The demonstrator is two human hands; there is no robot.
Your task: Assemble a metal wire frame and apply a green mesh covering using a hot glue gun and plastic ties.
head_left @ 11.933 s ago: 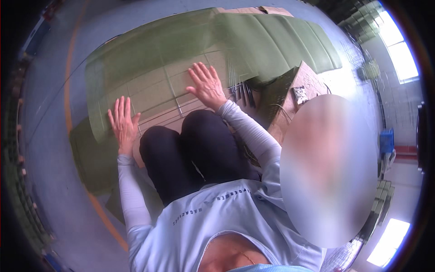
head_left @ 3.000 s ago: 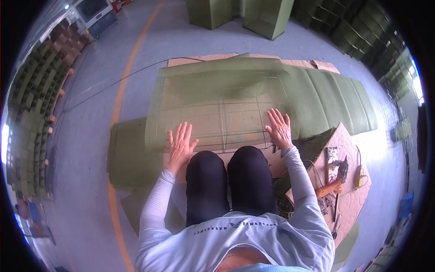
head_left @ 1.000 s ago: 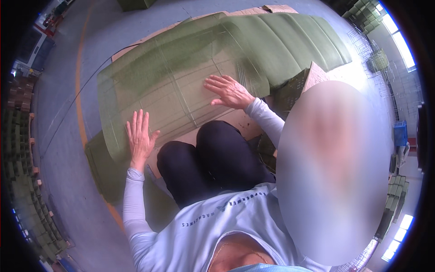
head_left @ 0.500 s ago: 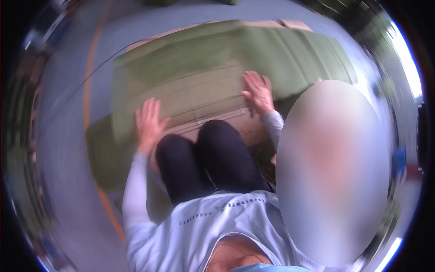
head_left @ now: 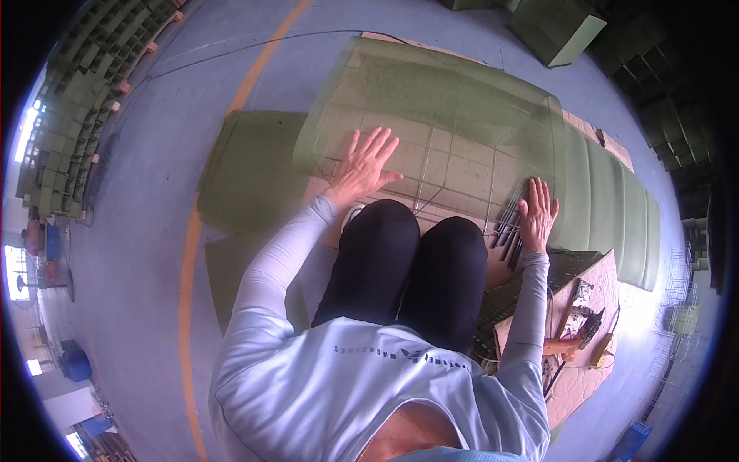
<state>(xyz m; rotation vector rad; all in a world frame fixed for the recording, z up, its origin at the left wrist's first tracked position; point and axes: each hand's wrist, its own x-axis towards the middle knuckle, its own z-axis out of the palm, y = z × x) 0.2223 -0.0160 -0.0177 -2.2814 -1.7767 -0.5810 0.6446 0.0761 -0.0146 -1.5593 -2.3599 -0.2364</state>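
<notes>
A sheet of green see-through mesh (head_left: pixel 431 85) lies in front of my knees, with a rectangular wire frame (head_left: pixel 454 165) showing at and through it. My left hand (head_left: pixel 366 168) rests flat toward the left part of the mesh, fingers spread, holding nothing. On the right, my right hand (head_left: pixel 538 218) is stretched out with its palm down by the mesh's near right edge. Several thin dark rods (head_left: pixel 506 235) lie just left of that hand. Whether the right palm presses on the mesh or hovers cannot be told.
Folded green mesh (head_left: pixel 616 204) extends to the right over cardboard. Near my right forearm stands a box topped with cardboard (head_left: pixel 604 289), bearing a wooden-handled tool (head_left: pixel 566 344). Flat green panels (head_left: pixel 250 173) lie left on the floor. A green box (head_left: pixel 554 31) stands far right.
The view has swung, so mesh, knees and hands sit farther right in the picture, and it is sharper. Both hands stay open over the mesh area. The box with tools now shows.
</notes>
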